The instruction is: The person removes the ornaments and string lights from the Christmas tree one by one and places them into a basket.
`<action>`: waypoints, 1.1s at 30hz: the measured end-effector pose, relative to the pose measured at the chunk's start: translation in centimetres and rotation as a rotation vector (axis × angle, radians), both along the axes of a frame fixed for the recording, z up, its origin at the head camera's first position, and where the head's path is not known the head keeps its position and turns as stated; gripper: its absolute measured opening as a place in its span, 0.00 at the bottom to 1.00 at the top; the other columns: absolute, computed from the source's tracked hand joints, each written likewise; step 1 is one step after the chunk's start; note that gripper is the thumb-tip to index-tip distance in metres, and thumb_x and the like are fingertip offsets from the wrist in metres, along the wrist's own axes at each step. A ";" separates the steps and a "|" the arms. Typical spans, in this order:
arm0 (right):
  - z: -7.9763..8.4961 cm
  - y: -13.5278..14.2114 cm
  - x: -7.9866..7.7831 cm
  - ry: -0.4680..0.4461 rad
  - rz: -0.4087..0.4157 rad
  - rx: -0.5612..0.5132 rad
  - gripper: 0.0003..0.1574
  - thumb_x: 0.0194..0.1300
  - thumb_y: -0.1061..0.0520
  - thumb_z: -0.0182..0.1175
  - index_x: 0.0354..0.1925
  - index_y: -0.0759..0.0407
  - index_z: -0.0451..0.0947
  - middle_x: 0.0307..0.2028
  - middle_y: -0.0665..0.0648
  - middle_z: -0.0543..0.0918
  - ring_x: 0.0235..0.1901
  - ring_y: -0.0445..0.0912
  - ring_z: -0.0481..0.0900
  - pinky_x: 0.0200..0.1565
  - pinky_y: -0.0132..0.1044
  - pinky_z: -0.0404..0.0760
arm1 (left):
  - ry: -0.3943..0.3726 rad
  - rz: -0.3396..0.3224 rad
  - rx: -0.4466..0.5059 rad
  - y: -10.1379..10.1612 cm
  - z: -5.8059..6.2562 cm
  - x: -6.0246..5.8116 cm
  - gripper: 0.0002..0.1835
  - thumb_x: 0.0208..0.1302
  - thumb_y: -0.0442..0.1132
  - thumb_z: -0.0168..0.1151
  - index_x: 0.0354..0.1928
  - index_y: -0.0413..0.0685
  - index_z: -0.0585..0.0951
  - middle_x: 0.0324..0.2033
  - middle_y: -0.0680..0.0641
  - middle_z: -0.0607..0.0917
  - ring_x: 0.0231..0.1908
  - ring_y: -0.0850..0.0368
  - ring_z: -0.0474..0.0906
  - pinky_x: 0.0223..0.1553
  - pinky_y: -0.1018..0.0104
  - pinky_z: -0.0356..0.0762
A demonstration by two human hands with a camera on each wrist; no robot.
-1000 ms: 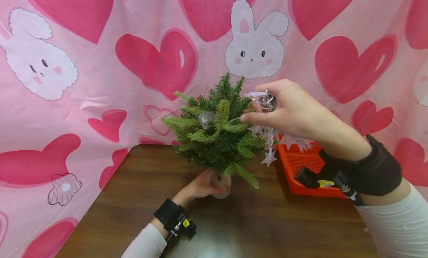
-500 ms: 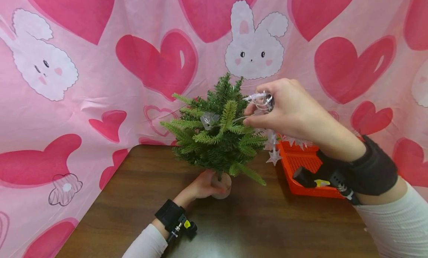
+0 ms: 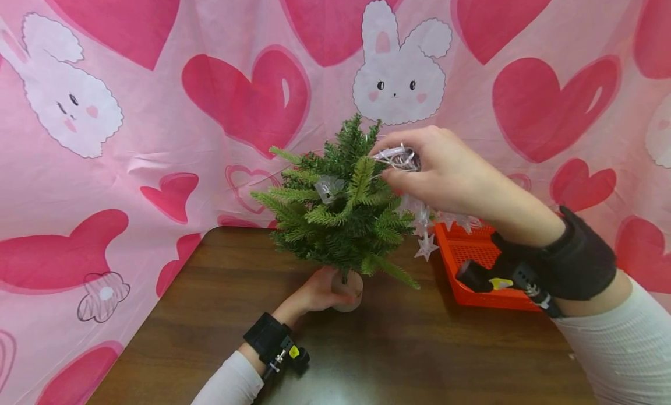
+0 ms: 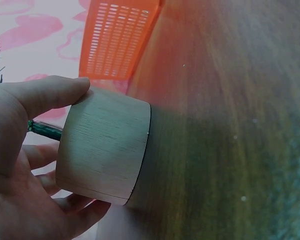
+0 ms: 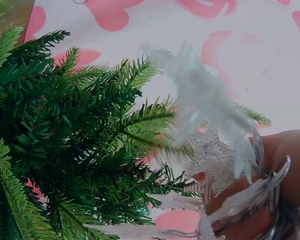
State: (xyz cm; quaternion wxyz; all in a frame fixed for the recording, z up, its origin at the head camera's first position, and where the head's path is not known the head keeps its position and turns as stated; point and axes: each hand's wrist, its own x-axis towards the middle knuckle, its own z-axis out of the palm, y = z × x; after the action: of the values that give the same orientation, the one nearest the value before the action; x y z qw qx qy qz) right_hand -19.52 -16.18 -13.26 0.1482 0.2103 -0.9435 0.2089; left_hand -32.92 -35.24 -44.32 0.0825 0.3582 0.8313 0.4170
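Observation:
A small artificial Christmas tree [image 3: 335, 224] stands upright on the table. My left hand [image 3: 314, 291] holds its round wooden base [image 4: 105, 145], thumb on one side and fingers on the other. Beside the upper right branches, my right hand [image 3: 445, 169] grips a bundled string of clear star lights [image 3: 401, 158]. Several stars dangle below that hand, among them a star [image 3: 426, 246] near the basket. In the right wrist view a textured star [image 5: 210, 160] hangs close to the branches. One clear ornament [image 3: 329, 188] rests among the front branches. The right fingertips are partly hidden by foliage.
An orange perforated basket [image 3: 493, 300] stands at the right of the brown wooden table [image 3: 398, 352], partly behind the right forearm. A pink cloth [image 3: 325, 90] with hearts and rabbits hangs behind the table.
My right hand has moved left, closer to the tree, carrying the bundled string of lights. The dangling stars have shifted slightly. My left hand stays on the base.

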 end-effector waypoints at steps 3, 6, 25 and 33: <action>0.1 -0.2 0.0 -0.006 -0.029 0.038 0.07 0.61 0.58 0.57 0.37 0.51 0.82 0.22 0.53 0.78 0.17 0.45 0.72 0.25 0.39 0.73 | -0.004 -0.012 0.009 0.0 0.1 0.1 0.42 0.52 0.47 0.70 0.69 0.58 0.61 0.65 0.50 0.68 0.62 0.50 0.66 0.57 0.50 0.67; 0.2 -0.4 0.2 -0.005 -0.071 0.060 0.05 0.60 0.54 0.61 0.31 0.52 0.82 0.18 0.53 0.76 0.16 0.45 0.70 0.23 0.39 0.71 | -0.002 -0.021 0.010 0.0 0.1 0.1 0.42 0.54 0.45 0.69 0.70 0.57 0.59 0.66 0.50 0.66 0.63 0.50 0.64 0.58 0.50 0.66; 0.7 -0.8 0.6 0.058 -0.143 0.046 0.07 0.57 0.58 0.63 0.36 0.52 0.85 0.23 0.54 0.82 0.15 0.46 0.70 0.19 0.36 0.71 | 0.002 -0.012 -0.017 0.2 0.3 0.5 0.39 0.56 0.49 0.67 0.69 0.55 0.62 0.62 0.47 0.71 0.59 0.49 0.70 0.53 0.51 0.70; 1.1 -0.9 0.4 0.067 -0.162 0.148 0.11 0.54 0.54 0.67 0.37 0.54 0.85 0.28 0.53 0.85 0.19 0.45 0.74 0.22 0.37 0.72 | 0.000 0.015 -0.043 0.4 0.5 0.5 0.39 0.56 0.50 0.66 0.68 0.54 0.62 0.62 0.47 0.71 0.58 0.47 0.70 0.52 0.51 0.71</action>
State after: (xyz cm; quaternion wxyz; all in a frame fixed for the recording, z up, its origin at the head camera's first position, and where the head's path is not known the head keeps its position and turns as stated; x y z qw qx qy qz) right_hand -19.07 -17.12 -12.20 0.1799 0.1506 -0.9648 0.1190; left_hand -32.45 -34.87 -43.85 0.0869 0.3501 0.8428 0.3994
